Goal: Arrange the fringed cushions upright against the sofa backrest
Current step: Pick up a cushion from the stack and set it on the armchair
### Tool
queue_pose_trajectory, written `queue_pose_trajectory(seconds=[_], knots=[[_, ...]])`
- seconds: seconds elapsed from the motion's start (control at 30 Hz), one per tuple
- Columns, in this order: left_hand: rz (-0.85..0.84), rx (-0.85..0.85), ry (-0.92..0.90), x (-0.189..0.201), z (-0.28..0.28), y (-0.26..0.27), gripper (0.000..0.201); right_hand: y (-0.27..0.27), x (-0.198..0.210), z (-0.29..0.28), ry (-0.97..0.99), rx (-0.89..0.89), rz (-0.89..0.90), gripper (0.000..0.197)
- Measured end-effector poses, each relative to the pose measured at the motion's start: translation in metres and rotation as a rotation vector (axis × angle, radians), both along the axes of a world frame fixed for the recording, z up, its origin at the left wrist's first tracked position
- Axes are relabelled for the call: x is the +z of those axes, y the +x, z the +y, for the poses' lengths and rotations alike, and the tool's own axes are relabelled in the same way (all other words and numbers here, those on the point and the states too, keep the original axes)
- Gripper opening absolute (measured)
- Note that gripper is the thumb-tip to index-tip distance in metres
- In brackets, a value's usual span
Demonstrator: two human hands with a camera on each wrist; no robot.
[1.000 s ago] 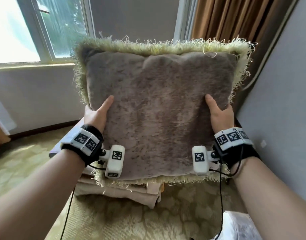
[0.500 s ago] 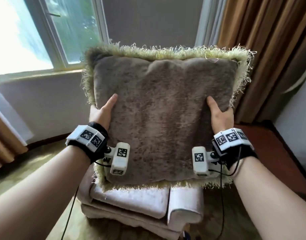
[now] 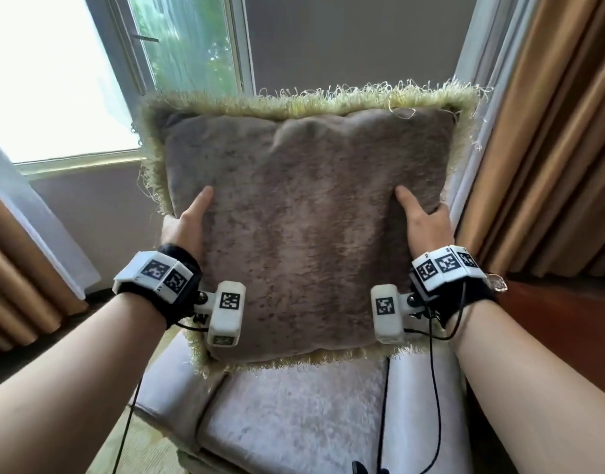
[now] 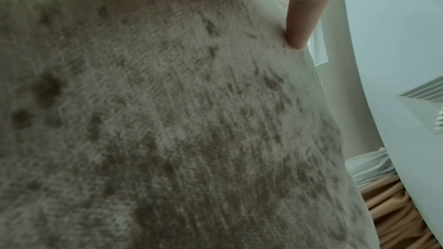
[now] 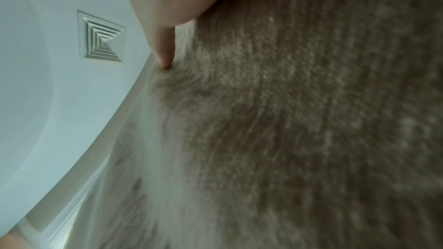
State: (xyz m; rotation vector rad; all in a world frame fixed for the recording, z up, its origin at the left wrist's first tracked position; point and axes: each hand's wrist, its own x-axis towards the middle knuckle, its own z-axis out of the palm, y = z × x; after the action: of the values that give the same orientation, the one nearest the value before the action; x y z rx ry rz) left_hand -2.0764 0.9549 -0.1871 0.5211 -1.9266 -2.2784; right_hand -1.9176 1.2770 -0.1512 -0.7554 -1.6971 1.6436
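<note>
Left hand (image 3: 186, 222) and right hand (image 3: 426, 222) are gripping the fringed cushion (image 3: 304, 227) by its side edges, thumbs pressing its front, holding it upright above the sofa seat (image 3: 294, 415).

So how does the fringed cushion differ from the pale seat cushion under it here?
The fringed cushion is brownish-grey plush with a yellow-green fringe on its edges; the seat cushion is pale pinkish-white and shows no fringe. The fringed cushion is held upright in the air, the left hand and right hand gripping its sides, while the seat cushion lies flat with no hand on it. Both look soft and plush.
</note>
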Motion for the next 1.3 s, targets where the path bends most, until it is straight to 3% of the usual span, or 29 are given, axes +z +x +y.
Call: queue_pose_trajectory(seconds=[0.2,0.37,0.5,0.57,0.67,0.73,0.87,1.0,1.07,1.13,1.2,1.3], knots=[[0.02,-0.083,-0.027,-0.006,0.011,-0.084,0.149,-0.07,-0.025,-0.025,-0.022,-0.142,-0.025,0.07],[-0.014,-0.19,-0.098,-0.014,0.019,-0.154,0.136,-0.119,-0.041,-0.037,0.035,-0.349,-0.093,0.085],[-0.042,-0.267,-0.09,-0.047,0.036,-0.188,0.099,-0.126,-0.064,-0.039,-0.092,-0.376,-0.135,0.08],[-0.066,-0.334,-0.084,-0.067,0.046,-0.196,0.106,-0.13,-0.078,-0.038,-0.111,-0.388,-0.151,0.087],[-0.182,-0.501,-0.079,-0.112,0.052,-0.218,0.126,-0.134,-0.107,-0.031,-0.166,-0.39,-0.191,0.077],[-0.259,-0.599,-0.075,-0.157,0.054,-0.233,0.118,-0.136,-0.132,-0.025,-0.226,-0.38,-0.238,0.077],[-0.411,-0.69,-0.076,-0.201,0.06,-0.223,0.111,-0.139,-0.19,-0.01,-0.286,-0.387,-0.485,0.101],[-0.41,-0.601,-0.077,-0.229,0.064,-0.213,0.083,-0.154,-0.23,-0.006,-0.387,-0.342,-0.504,0.068],[-0.456,-0.543,-0.099,-0.254,0.066,-0.219,0.09,-0.163,-0.253,-0.003,-0.416,-0.313,-0.506,0.059],[-0.541,-0.527,-0.115,-0.296,0.063,-0.233,0.11,-0.172,-0.278,0.001,-0.432,-0.283,-0.567,0.089],[-0.588,-0.523,-0.124,-0.359,0.053,-0.26,0.117,-0.179,-0.304,0.009,-0.463,-0.278,-0.604,0.112],[-0.61,-0.486,-0.155,-0.393,0.054,-0.273,0.13,-0.19,-0.329,0.016,-0.47,-0.258,-0.624,0.111]])
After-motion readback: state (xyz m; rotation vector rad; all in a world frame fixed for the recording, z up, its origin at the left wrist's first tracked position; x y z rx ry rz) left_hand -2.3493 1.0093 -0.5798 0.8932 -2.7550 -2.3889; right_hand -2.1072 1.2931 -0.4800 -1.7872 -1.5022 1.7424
